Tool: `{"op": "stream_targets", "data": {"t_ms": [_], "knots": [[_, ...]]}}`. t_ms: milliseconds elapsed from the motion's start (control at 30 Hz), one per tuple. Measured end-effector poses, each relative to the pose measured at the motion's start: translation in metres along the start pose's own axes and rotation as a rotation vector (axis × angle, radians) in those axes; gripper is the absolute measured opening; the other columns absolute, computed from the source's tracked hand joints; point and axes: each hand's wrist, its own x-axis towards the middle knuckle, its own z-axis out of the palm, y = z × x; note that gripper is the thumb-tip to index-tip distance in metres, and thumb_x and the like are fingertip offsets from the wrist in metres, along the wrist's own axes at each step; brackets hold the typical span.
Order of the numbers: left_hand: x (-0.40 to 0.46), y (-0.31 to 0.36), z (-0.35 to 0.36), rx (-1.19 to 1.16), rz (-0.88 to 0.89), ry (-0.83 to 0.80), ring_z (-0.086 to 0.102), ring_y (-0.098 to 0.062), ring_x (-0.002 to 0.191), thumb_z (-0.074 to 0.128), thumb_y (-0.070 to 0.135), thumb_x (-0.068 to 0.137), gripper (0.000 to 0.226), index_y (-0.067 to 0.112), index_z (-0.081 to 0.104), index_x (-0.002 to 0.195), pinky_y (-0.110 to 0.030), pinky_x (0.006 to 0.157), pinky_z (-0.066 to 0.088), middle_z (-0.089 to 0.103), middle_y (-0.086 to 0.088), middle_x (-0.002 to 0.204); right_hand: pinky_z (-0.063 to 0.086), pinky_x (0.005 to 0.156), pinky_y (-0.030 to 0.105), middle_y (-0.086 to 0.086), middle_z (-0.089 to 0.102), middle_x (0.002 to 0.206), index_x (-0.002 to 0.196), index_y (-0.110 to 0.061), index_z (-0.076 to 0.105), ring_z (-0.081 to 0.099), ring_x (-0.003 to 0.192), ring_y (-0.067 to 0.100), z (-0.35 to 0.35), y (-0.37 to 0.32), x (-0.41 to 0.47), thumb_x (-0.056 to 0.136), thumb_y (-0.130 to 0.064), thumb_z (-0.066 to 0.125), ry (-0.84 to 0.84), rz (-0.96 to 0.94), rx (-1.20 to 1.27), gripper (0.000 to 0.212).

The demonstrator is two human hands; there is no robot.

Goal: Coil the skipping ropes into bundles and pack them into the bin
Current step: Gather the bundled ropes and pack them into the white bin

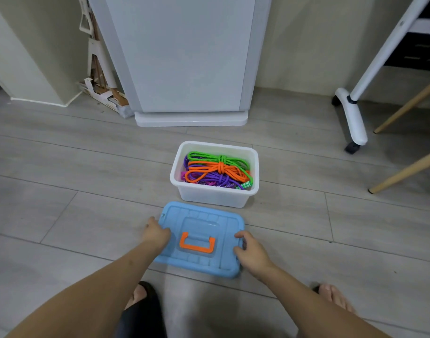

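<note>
At the centre of the frame a white translucent bin stands on the grey plank floor, open-topped, with coiled skipping ropes packed inside: a green bundle at the back, an orange one across the middle, purple beneath, each cinched round its waist by turns of its own cord. Something pink and a green-and-white patterned bit, perhaps handles, peek out at the lower edge; I cannot tell more.

Just below the bin, in the lower middle of the frame, lies a light blue lid with an orange handle folded flat in its recess. The left hand has its grip on the lid's left edge, fingers curled over the rim. The right hand grasps the right edge likewise.

The lid looks like thin moulded plastic, ribbed, smooth and light; stiff enough to lift flat by its two short edges, though it may flex. The braided ropes are soft and springy, so a bundle riding high could hold the lid off the rim. A pale cabinet stands behind.
</note>
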Motion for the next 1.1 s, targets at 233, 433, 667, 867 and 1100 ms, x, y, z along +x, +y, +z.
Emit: {"op": "stream_targets", "data": {"t_ms": [233, 433, 667, 867, 1100], "knots": [[-0.036, -0.007, -0.026, -0.041, 0.145, 0.133, 0.057, -0.039, 0.108, 0.055, 0.005, 0.088, 0.037, -0.001, 0.061, 0.123, -0.04, 0.097, 0.046, 0.053, -0.023, 0.123, 0.055, 0.092, 0.028, -0.004, 0.067, 0.115, 0.103, -0.029, 0.065, 0.065, 0.106, 0.013, -0.014, -0.008, -0.031, 0.085, -0.001, 0.06, 0.213, -0.159, 0.217, 0.034], [-0.062, 0.025, -0.037, -0.214, 0.367, 0.282, 0.052, -0.027, 0.106, 0.051, -0.003, 0.087, 0.044, 0.001, 0.055, 0.131, -0.032, 0.096, 0.04, 0.049, -0.017, 0.121, 0.054, 0.092, 0.045, -0.008, 0.061, 0.113, 0.103, -0.035, 0.063, 0.064, 0.103, 0.019, -0.043, -0.047, -0.03, 0.076, -0.03, 0.053, 0.37, -0.355, 0.243, 0.03], [-0.028, 0.127, -0.051, -0.197, 0.541, 0.324, 0.049, -0.035, 0.124, 0.056, 0.003, 0.091, 0.05, 0.0, 0.05, 0.141, -0.038, 0.11, 0.035, 0.049, -0.022, 0.133, 0.051, 0.094, 0.04, -0.002, 0.063, 0.115, 0.113, -0.028, 0.06, 0.062, 0.101, 0.023, -0.097, -0.098, 0.028, 0.081, -0.022, 0.058, 0.428, -0.373, 0.106, 0.033], [0.036, 0.159, -0.037, -0.016, 0.479, 0.171, 0.044, -0.038, 0.131, 0.056, 0.018, 0.097, 0.051, -0.006, 0.043, 0.141, -0.036, 0.112, 0.031, 0.04, -0.023, 0.143, 0.045, 0.099, 0.043, 0.007, 0.06, 0.13, 0.121, -0.019, 0.06, 0.058, 0.114, 0.038, -0.108, -0.106, 0.086, 0.089, -0.025, 0.064, 0.345, -0.318, -0.279, 0.032], [0.057, 0.15, -0.012, 0.227, 0.418, 0.143, 0.024, -0.038, 0.144, 0.05, 0.034, 0.102, 0.073, -0.004, 0.015, 0.153, -0.042, 0.12, 0.019, 0.019, -0.021, 0.158, 0.036, 0.113, 0.047, 0.014, 0.017, 0.167, 0.145, -0.029, 0.044, 0.041, 0.138, 0.037, -0.105, -0.101, 0.105, 0.099, -0.046, 0.051, 0.224, -0.3, -0.591, 0.049]]}}
